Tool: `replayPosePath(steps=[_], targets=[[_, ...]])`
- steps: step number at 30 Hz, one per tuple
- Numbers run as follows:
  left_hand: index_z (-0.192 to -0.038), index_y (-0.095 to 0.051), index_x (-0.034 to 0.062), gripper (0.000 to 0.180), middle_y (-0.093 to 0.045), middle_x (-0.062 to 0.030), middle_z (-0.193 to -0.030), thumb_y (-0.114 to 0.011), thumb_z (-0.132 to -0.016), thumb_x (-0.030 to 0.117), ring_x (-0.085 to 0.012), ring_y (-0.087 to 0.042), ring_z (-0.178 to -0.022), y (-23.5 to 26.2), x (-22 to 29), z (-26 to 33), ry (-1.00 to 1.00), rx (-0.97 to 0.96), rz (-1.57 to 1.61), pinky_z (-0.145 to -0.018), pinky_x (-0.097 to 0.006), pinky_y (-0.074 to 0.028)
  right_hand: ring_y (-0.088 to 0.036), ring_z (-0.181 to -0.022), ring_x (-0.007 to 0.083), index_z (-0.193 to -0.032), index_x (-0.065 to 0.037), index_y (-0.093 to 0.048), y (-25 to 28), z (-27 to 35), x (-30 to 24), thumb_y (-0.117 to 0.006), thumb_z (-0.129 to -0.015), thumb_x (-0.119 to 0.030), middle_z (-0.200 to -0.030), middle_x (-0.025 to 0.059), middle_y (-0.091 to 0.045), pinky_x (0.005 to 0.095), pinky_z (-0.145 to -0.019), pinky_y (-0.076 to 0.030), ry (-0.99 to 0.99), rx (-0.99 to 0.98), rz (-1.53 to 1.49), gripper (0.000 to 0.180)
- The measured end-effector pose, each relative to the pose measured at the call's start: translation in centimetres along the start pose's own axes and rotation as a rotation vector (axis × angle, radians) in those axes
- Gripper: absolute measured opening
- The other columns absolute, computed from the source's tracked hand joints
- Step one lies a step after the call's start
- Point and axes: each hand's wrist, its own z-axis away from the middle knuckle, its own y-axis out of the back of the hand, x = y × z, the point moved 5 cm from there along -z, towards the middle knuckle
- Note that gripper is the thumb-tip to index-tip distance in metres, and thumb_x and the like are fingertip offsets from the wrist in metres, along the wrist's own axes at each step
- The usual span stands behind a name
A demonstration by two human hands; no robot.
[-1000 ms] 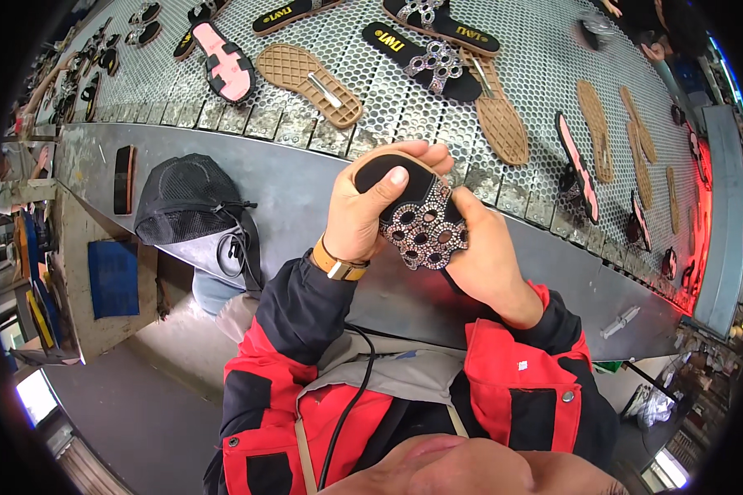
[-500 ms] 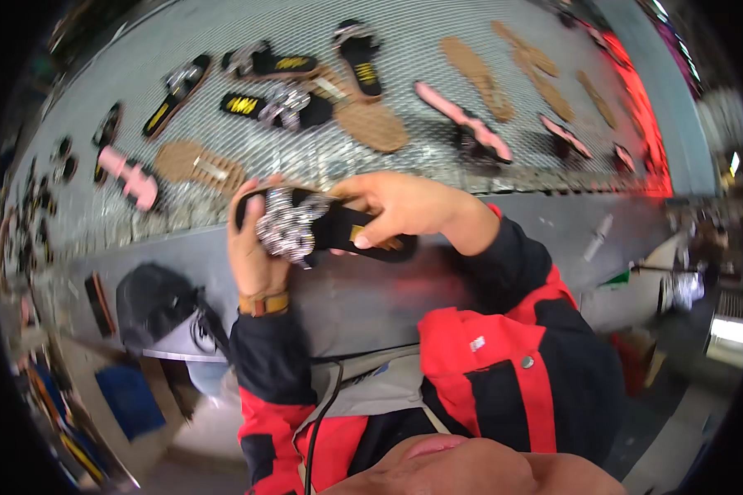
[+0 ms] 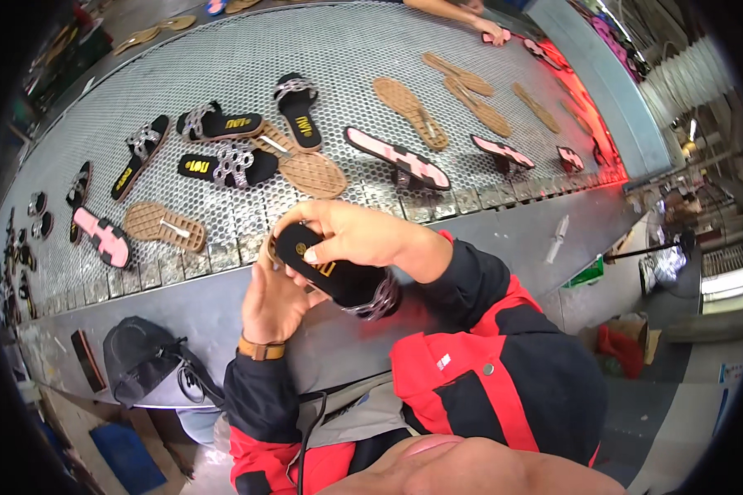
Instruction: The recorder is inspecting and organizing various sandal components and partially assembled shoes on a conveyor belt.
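Note:
A black slide sandal (image 3: 347, 280) with a sparkly strap hangs over the metal ledge, heel up to the left and strap end down to the right. My right hand (image 3: 371, 235) grips it by the heel, thumb pressed on the insole. Close by the heel's lower edge is my left hand (image 3: 271, 304), palm showing and thumb apart; the sandal partly hides its fingers, so contact is unclear. Beyond my hands lie sandals of the same kind (image 3: 231, 163) and a sandal with its tan sole (image 3: 309, 172) facing up, on a perforated conveyor.
Pink-soled sandals (image 3: 396, 157) and tan soles (image 3: 410, 111) lie farther right, near a red glow. A black cap (image 3: 144, 359) and a syringe-like tube (image 3: 559, 239) rest on the metal ledge. Another person's hand (image 3: 489, 29) touches a pink piece at the far right.
The sandal has been turned end for end: its heel now points left and its strap right. My right hand has shifted left to the heel, and my left hand has loosened from the strap end.

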Motion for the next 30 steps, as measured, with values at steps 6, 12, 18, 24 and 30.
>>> replayPosePath(steps=[6, 12, 18, 24, 30], targets=[[-0.142, -0.056, 0.0126, 0.047, -0.065, -0.0053, -0.130, -0.049, -0.111, 0.047, -0.0198, -0.066, -0.112, 3.4, 0.8, -0.2, -0.108, 0.117, -0.001, -0.095, -0.041, -0.057, -0.073, -0.105, 0.0373, -0.140, -0.001, -0.049, -2.5, -1.6, 0.0, -0.068, -0.094, -0.017, -0.116, 0.0202, -0.071, 0.0448, -0.094, -0.056, 0.227, -0.015, 0.768, 0.051], [-0.111, -0.063, 0.0055, 0.026, -0.069, -0.0104, -0.111, -0.047, -0.110, 0.026, -0.0248, -0.067, -0.112, 5.4, 2.1, -0.1, -0.345, 0.406, 0.028, -0.101, -0.042, -0.054, -0.066, -0.103, 0.0388, -0.124, 0.000, -0.056, -5.4, -0.4, -1.6, -0.084, -0.085, -0.026, -0.106, 0.0157, -0.066, 0.0488, -0.088, -0.052, 0.255, 0.102, 1.429, 0.055], [-0.102, -0.061, 0.0045, 0.027, -0.064, -0.0114, -0.099, -0.048, -0.109, 0.027, -0.0301, -0.062, -0.098, 4.4, 3.3, 0.1, -0.408, 0.446, 0.190, -0.100, -0.048, -0.051, -0.064, -0.095, 0.0273, -0.107, -0.001, -0.065, -6.6, -0.2, 0.6, -0.085, -0.079, -0.035, -0.100, 0.0106, -0.066, 0.0412, -0.080, -0.051, 0.212, 0.210, 1.720, 0.047], [-0.100, -0.061, 0.0021, 0.040, -0.065, -0.0152, -0.097, -0.044, -0.107, 0.037, -0.0329, -0.063, -0.097, 4.3, 3.7, 0.7, -0.450, 0.437, 0.265, -0.097, -0.051, -0.053, -0.064, -0.093, 0.0261, -0.105, -0.003, -0.066, -7.1, -0.8, 1.4, -0.086, -0.075, -0.033, -0.094, 0.0081, -0.066, 0.0400, -0.078, -0.051, 0.253, 0.214, 1.712, 0.047], [-0.100, -0.060, 0.0029, 0.035, -0.064, -0.0136, -0.097, -0.042, -0.105, 0.032, -0.0315, -0.062, -0.097, 4.5, 3.1, 0.1, -0.453, 0.411, 0.262, -0.100, -0.051, -0.052, -0.065, -0.093, 0.0253, -0.108, -0.003, -0.067, -6.4, -0.6, 1.6, -0.086, -0.075, -0.032, -0.095, 0.0070, -0.067, 0.0392, -0.076, -0.052, 0.246, 0.182, 1.723, 0.048]])
